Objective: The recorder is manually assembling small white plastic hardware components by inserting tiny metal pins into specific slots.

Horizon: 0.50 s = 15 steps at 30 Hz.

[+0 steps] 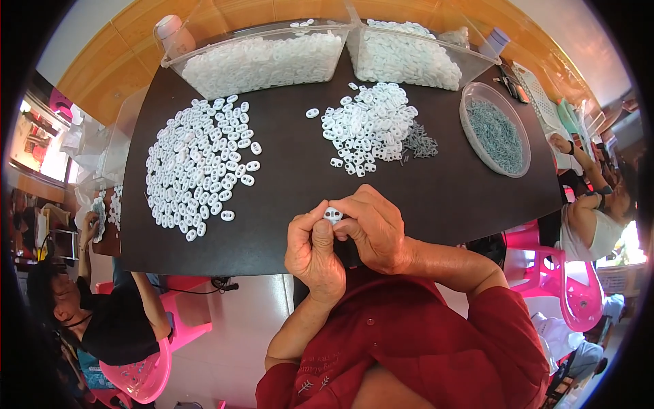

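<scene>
Near the table's front edge, both my hands meet around a small white plastic piece (333,214) with two dark holes. My left hand (313,249) pinches it between thumb and fingers from the left. From the right, my right hand (373,228) grips it with thumb and curled forefinger. Fingertips hide its edges. Beyond my hands lies a heap of white two-hole pieces (371,119), with small dark grey pins (421,143) piled against its right side. A wide spread of white oval pieces (194,163) covers the table's left part.
Two clear bins (266,65) (409,60) full of white pieces line the dark table's (286,150) back edge. At right stands a round clear tub (496,129) of grey-green pins, with pliers (512,85) behind it. People sit at left (112,307) and right (593,218).
</scene>
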Tool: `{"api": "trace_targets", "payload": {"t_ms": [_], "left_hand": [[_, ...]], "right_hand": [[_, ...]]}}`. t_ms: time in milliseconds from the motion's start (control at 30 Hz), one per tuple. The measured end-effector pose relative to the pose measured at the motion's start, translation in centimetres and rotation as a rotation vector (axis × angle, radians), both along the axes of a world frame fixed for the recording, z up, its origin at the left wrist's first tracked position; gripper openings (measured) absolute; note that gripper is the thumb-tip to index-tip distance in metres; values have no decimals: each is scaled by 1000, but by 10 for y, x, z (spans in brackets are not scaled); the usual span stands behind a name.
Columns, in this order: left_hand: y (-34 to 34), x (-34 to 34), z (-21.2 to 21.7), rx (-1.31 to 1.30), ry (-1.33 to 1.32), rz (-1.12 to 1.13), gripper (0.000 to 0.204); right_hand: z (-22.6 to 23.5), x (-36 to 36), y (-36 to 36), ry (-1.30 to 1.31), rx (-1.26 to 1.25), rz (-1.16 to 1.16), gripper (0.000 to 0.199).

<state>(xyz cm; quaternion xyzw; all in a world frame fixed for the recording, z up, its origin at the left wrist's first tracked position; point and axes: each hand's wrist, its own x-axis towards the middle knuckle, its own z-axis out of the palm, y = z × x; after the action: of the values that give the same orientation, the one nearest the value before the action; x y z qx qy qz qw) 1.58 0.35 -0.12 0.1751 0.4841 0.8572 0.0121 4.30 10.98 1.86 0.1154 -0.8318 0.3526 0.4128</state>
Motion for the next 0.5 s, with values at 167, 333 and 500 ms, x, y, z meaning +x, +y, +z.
{"api": "trace_targets", "payload": {"t_ms": [167, 333, 500], "left_hand": [[0, 0, 4, -6, 21, 0, 18], [1, 3, -1, 9, -18, 34, 17], [0, 6, 0, 12, -44, 46, 17]], "right_hand": [[-1, -2, -1, 46, 33, 11, 38], [-1, -1, -8, 24, -4, -16, 38], [0, 1, -9, 11, -12, -9, 36]]}}
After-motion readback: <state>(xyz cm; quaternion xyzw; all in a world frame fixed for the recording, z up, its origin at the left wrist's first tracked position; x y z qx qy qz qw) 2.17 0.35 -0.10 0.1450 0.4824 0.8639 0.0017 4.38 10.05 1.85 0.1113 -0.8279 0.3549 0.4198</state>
